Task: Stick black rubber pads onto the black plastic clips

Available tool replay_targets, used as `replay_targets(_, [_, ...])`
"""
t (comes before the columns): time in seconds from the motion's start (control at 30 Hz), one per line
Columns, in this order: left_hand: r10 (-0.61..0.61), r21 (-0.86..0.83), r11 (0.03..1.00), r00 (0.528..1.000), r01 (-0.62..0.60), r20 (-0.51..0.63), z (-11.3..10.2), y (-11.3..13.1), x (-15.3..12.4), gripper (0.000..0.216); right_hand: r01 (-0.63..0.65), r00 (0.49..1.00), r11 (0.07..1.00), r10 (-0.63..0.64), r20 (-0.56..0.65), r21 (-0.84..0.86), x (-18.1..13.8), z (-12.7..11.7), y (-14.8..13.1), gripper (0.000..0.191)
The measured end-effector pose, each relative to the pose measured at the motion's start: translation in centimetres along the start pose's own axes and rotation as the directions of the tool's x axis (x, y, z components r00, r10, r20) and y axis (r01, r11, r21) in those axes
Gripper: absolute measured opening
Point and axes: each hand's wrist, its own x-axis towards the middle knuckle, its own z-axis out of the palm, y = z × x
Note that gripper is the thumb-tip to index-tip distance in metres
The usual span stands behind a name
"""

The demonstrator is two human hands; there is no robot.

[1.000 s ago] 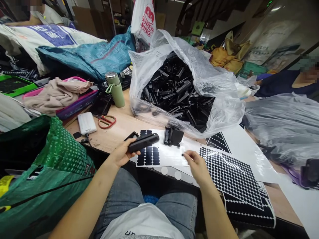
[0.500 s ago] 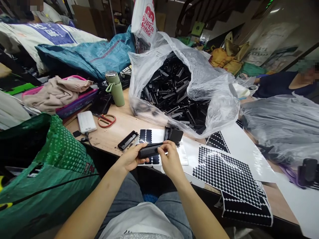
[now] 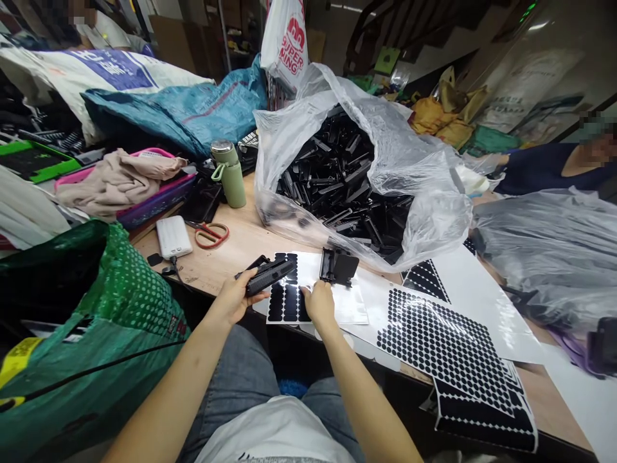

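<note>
My left hand point(image 3: 235, 297) is closed around a long black plastic case piece with a ribbed, carbon-like surface point(image 3: 270, 278). The piece is tilted, its far end pointing right over a white sheet of black oblong stickers point(image 3: 283, 308). On that sheet's right side rests my right hand point(image 3: 320, 303), fingers curled and thumb near a sticker; whatever they pinch is hidden. Just beyond it stands a black plastic part with a flat square plate point(image 3: 345, 269). Another black case part point(image 3: 259, 262) lies on the table, partly covered by the held piece.
A clear plastic bag point(image 3: 270, 193) full of black plastic parts stands behind. Sheets of round black stickers point(image 3: 443, 341) lie to the right. Scissors point(image 3: 212, 236), a white power bank point(image 3: 174, 236) and a green flask point(image 3: 232, 177) are at left. A green sack point(image 3: 130, 347) stands beside the table.
My right hand has left the case piece and moved down onto the sticker sheet. My left hand has shifted left with the piece, which now tilts upward to the right.
</note>
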Motion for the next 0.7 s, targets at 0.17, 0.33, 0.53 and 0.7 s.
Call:
replay_targets(0.17, [-0.009,0.0,1.0,1.0,0.009,0.002,-0.6,-0.1,0.0,0.018,-0.021,1.0,1.0,0.021,-0.005,0.006,0.3,1.1,0.4,0.005])
replay_targets(0.33, [-0.021,0.004,1.0,1.0,0.021,0.009,-0.9,-0.2,0.1,0.019,-0.033,0.999,0.998,0.035,-0.028,0.058,0.0,1.1,0.4,0.004])
replay_targets(0.53, [-0.021,0.032,0.999,1.0,0.021,0.003,-1.5,0.4,-0.1,0.015,-0.027,0.997,0.977,0.012,0.074,0.21,-0.6,-0.1,-0.3,0.015])
replay_targets(0.7, [-0.139,0.062,0.989,0.989,0.136,0.057,-1.7,0.7,-0.4,0.019,-0.169,0.952,0.815,-0.011,0.306,0.554,-1.3,-4.3,-2.7,0.027])
